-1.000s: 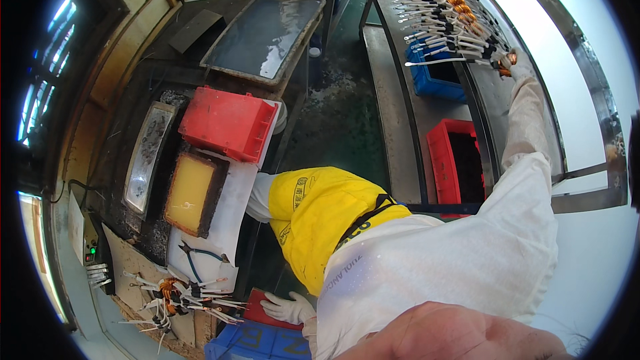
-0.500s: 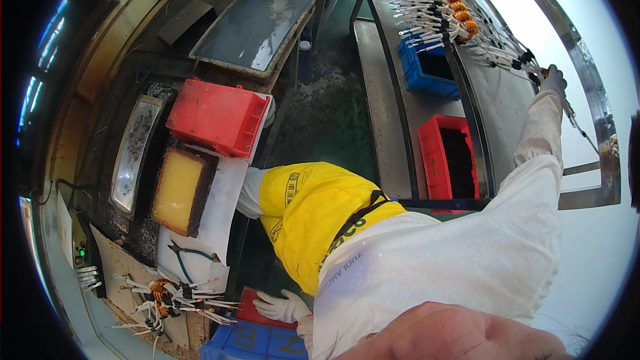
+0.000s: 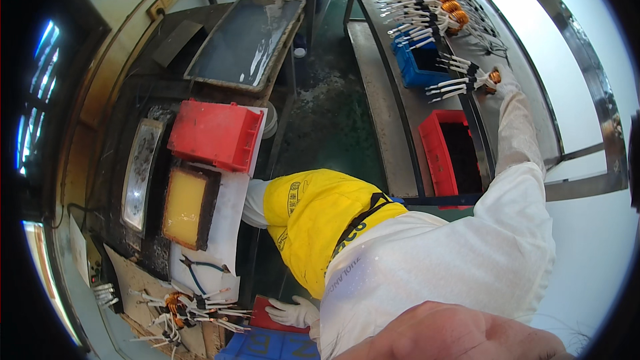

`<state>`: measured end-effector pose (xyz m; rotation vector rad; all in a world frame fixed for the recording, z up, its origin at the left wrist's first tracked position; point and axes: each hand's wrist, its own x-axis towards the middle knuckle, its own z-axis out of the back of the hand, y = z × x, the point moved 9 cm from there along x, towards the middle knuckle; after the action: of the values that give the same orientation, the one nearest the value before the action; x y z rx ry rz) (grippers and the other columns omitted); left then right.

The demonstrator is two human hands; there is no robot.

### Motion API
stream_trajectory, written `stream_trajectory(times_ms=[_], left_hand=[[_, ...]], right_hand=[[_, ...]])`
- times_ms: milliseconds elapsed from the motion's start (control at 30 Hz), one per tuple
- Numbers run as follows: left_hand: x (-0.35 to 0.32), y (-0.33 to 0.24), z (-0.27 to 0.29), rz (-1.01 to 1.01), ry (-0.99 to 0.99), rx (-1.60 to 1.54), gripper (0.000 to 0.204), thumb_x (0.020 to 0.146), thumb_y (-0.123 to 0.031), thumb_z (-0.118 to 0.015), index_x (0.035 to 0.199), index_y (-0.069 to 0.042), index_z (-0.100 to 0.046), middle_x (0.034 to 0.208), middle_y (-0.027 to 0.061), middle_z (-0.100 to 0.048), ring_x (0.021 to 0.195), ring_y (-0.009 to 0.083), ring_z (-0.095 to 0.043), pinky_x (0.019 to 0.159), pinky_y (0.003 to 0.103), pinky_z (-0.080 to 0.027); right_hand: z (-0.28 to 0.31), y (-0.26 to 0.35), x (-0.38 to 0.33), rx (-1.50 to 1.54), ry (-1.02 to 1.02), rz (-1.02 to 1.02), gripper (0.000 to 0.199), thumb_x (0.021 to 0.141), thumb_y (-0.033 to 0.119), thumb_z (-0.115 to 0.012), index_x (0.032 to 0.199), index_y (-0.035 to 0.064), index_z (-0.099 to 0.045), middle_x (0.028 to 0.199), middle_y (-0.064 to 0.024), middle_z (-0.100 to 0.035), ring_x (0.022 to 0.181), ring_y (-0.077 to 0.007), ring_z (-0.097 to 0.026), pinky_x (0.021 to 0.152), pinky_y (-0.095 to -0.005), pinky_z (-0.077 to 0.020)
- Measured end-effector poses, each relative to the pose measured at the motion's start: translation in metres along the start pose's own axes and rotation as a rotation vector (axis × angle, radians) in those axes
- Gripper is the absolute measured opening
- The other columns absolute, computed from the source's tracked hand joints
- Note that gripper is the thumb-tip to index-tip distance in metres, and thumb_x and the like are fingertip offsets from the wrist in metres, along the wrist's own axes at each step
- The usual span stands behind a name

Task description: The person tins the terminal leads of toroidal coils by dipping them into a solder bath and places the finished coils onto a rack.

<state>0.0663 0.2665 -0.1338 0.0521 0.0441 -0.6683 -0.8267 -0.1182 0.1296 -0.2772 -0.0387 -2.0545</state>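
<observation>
At two o'clock, the nearer right hand (image 3: 509, 87) is gripping the copper coil (image 3: 494, 77), its white leads (image 3: 449, 84) pointing toward nine o'clock, while the spread left hand (image 3: 293, 312) is resting on a red surface (image 3: 265, 321).

The lower edge crops the blue box (image 3: 270, 345); the right grip (image 3: 509, 85) is blurred.

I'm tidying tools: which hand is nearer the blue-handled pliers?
Left: the left hand is below-right of the pliers in the picture; the right hand is far off at the rack.
</observation>
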Motion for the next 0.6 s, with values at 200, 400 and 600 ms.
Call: stream_trajectory(times_ms=[200, 400, 600], left_hand=[[0.004, 0.004, -0.015, 0.021, 0.008, 0.062, 0.084, 0.077, -0.022, -0.077, 0.149, -0.017, -0.034, 0.155, 0.0150, -0.033, 0.143, 0.0350, -0.031, 0.119, 0.048, -0.024], [-0.004, 0.017, -0.029, -0.052, -0.185, 0.025, 0.082, 0.077, -0.022, -0.078, 0.147, -0.019, -0.035, 0.155, 0.0147, -0.033, 0.142, 0.0355, -0.032, 0.119, 0.047, -0.026], [-0.001, 0.003, -0.009, 0.043, -0.098, 0.042, 0.082, 0.076, -0.022, -0.078, 0.147, -0.020, -0.037, 0.155, 0.0142, -0.034, 0.142, 0.0357, -0.032, 0.118, 0.047, -0.027]], right_hand=[[0.035, 0.035, -0.036, -0.068, 0.091, 0.017, 0.044, 0.081, 0.033, -0.077, 0.114, 0.0127, -0.056, 0.114, -0.0168, -0.062, 0.107, -0.0396, -0.059, 0.090, -0.0427, -0.0487], [0.046, 0.082, -0.061, -0.278, 0.281, -0.235, 0.041, 0.091, 0.042, -0.063, 0.117, 0.0117, -0.056, 0.112, -0.0206, -0.064, 0.106, -0.0406, -0.064, 0.087, -0.0483, -0.0516], [0.054, 0.101, -0.068, -0.325, 0.238, -0.253, 0.036, 0.090, 0.031, -0.067, 0.118, 0.0098, -0.057, 0.118, -0.0192, -0.063, 0.112, -0.0384, -0.063, 0.090, -0.0483, -0.0516]])
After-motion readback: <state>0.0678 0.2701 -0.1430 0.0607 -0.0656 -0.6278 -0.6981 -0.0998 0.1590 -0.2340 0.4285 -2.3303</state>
